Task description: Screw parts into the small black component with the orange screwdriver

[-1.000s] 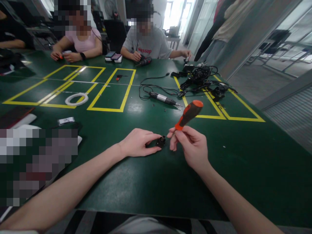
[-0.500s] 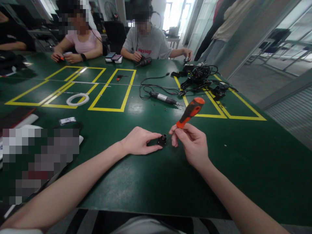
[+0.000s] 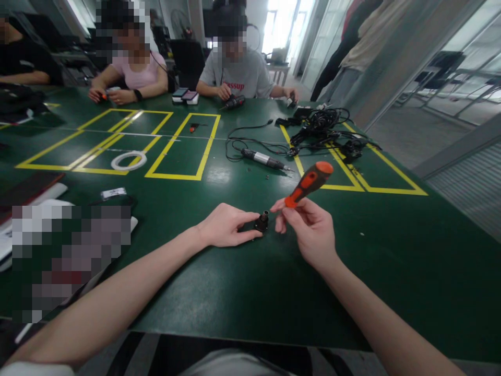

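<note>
On the green table (image 3: 219, 292), my left hand (image 3: 229, 225) pinches a small black part (image 3: 261, 223) between thumb and forefinger. A short metallic cylinder stands up from that part. Just to its right, my right hand (image 3: 309, 227) grips an orange and black screwdriver (image 3: 311, 181). The screwdriver leans with its handle up and to the right, above my fingers. Its shaft is mostly hidden by my fingers, and I cannot make out whether the tip touches the black part.
An electric screwdriver (image 3: 264, 159) with a cable lies beyond my hands. Tangled black cables (image 3: 323, 125) are at the back right. A white ring (image 3: 129, 161) lies at the left. Across the table a person (image 3: 238, 68) holds a dark power tool (image 3: 235, 101).
The screwdriver handle has tilted further to the right and slightly down. Both hands stay in nearly the same place. Across the table, one person's hand has shifted left with a small object.
</note>
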Action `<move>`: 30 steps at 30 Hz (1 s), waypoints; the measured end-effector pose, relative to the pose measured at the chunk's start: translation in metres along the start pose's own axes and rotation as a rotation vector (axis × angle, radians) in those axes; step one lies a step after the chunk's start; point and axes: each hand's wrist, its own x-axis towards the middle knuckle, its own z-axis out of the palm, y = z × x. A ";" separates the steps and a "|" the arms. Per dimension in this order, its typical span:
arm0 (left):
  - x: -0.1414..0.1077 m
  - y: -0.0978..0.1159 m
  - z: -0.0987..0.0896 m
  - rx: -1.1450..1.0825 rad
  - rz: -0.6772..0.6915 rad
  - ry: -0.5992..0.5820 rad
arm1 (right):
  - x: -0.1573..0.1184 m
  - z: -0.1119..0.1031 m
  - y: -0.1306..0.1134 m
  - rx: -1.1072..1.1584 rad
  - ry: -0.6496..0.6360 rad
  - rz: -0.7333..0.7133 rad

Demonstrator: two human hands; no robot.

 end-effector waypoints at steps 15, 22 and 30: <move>0.002 -0.001 -0.003 -0.075 -0.065 0.000 | 0.002 0.000 0.004 0.080 0.045 -0.014; 0.002 -0.001 -0.001 -0.070 -0.062 0.009 | 0.003 -0.002 0.004 0.031 0.069 -0.004; 0.002 -0.002 0.000 -0.067 -0.041 0.012 | 0.002 -0.002 0.004 0.085 -0.017 0.025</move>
